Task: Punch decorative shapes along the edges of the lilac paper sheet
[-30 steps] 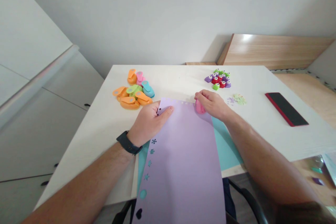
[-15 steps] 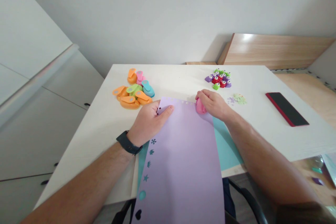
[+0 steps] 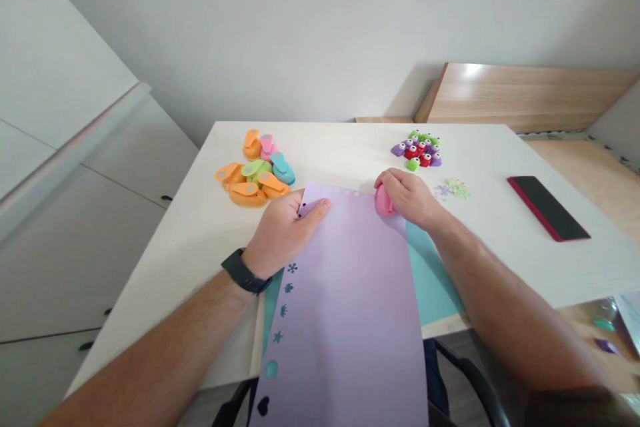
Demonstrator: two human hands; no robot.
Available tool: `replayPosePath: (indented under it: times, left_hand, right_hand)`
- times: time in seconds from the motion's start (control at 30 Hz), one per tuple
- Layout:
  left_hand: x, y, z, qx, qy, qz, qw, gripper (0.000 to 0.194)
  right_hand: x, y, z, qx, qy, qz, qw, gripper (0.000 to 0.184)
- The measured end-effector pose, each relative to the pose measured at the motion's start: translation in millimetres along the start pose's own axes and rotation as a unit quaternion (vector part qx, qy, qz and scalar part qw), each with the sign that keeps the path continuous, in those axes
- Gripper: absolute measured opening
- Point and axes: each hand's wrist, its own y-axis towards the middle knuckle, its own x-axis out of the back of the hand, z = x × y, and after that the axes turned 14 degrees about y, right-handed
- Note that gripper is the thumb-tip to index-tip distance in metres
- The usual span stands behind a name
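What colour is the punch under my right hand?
The punch under the right hand is pink, best seen in the head view.

White table [image 3: 330, 147]: pile of large craft punches [image 3: 245, 195] back left, cluster of small punches [image 3: 416, 155] back right, paper scraps [image 3: 453, 188] beside it, red-edged phone [image 3: 547, 208] (probably) far right, teal sheet [image 3: 435, 273] under lilac sheet [image 3: 345, 320].

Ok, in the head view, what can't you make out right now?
Head view only:
Pink craft punch: its cutter is hidden by the right hand.
Lilac paper: any marks under the left hand are hidden by that hand.
Small craft punches: cutter shapes too small to tell.
Pale paper scraps: too small to tell.
Items at lower right: cut off by the frame edge.
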Motion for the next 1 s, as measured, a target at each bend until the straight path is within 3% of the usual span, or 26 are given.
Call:
replayPosePath:
  times: [1.0]
  left_hand:
    - [-0.9, -1.3, -0.5, 0.002, -0.002, 0.003, 1.0, 0.037]
  right_hand:
    - [-8.8, -4.3, 7.0, -0.012, -0.019, -0.039, 0.999, 0.049]
